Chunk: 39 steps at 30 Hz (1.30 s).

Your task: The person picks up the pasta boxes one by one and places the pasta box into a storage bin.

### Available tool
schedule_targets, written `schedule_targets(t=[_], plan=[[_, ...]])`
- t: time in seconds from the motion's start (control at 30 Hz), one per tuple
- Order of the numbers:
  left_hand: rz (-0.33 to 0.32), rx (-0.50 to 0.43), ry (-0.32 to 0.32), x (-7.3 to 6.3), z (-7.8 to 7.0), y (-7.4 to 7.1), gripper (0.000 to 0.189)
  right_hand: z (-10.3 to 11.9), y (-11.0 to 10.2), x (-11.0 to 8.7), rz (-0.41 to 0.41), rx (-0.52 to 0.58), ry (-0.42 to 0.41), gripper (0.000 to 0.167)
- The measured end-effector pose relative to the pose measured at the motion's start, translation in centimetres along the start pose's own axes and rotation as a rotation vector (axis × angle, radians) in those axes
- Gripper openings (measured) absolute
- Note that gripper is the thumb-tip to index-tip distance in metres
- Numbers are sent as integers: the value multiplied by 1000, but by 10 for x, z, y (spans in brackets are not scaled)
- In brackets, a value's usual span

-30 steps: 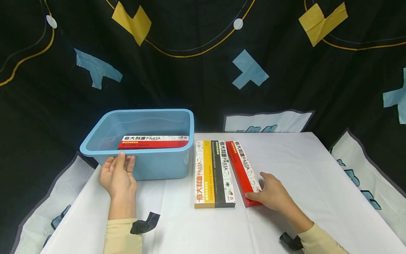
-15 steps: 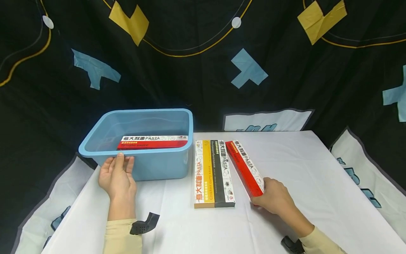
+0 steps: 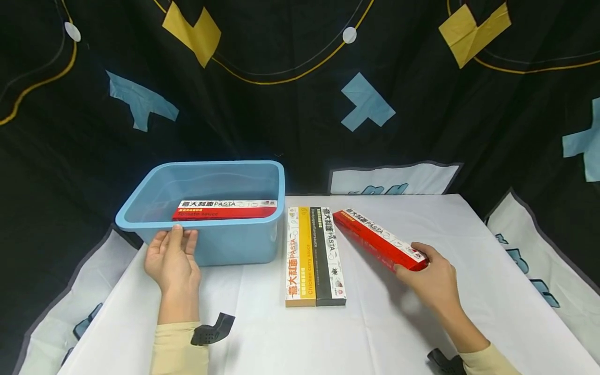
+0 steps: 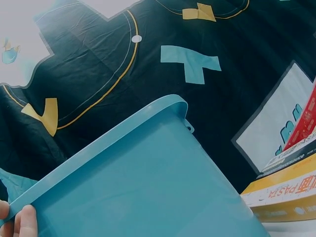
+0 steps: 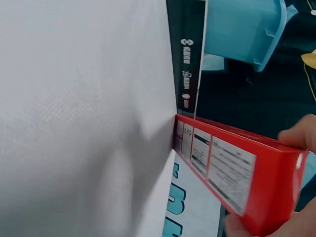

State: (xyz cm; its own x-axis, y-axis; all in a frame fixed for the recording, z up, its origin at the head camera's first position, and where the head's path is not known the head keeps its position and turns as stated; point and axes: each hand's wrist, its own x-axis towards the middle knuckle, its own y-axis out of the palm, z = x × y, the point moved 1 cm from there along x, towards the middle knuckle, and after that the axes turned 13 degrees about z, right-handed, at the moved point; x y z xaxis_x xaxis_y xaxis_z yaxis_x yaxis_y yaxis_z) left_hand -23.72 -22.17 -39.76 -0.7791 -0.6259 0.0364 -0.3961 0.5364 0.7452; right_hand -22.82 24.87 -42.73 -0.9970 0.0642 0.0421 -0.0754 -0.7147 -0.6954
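In the head view my right hand [image 3: 433,278] grips the near end of a red and white pasta box [image 3: 379,237], thumb on one side and fingers on the other. That end is raised above the white table, while the far end stays low beside the other boxes. My left hand [image 3: 173,260] pinches the front rim of a blue plastic bin [image 3: 239,245], its fingertips [image 4: 28,217] showing at the rim in the left wrist view. Inside the bin lies another red pasta box [image 3: 225,211], labelled tomato sauce.
Side by side on the white table [image 3: 262,333], right of the bin, lie a yellow chicken curry pasta box [image 3: 307,260] and a black pepper pasta box [image 3: 323,260]. A dark curtain [image 3: 300,125] with tape pieces hangs behind the table.
My right hand has lifted the near end of the red pasta box and swung it to the right, away from the black box. The left hand stays at the bin's rim.
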Motion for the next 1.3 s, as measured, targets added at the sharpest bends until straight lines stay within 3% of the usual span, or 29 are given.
schedule_targets(t=[0.17,0.4,0.8,1.03,1.3], plan=[[0,7,2,-1,0,-1,49,1,-5,-1,-95,143,11,56],[-8,10,0,-1,1,-2,50,3,-18,-4,-79,261,27,59],[3,7,-1,-1,1,0,49,6,-49,-7,-77,306,28,63],[1,-4,2,0,-1,1,50,16,-69,-2,-82,344,-25,60],[-1,11,-3,-2,0,1,50,34,-85,6,-48,706,-166,60]])
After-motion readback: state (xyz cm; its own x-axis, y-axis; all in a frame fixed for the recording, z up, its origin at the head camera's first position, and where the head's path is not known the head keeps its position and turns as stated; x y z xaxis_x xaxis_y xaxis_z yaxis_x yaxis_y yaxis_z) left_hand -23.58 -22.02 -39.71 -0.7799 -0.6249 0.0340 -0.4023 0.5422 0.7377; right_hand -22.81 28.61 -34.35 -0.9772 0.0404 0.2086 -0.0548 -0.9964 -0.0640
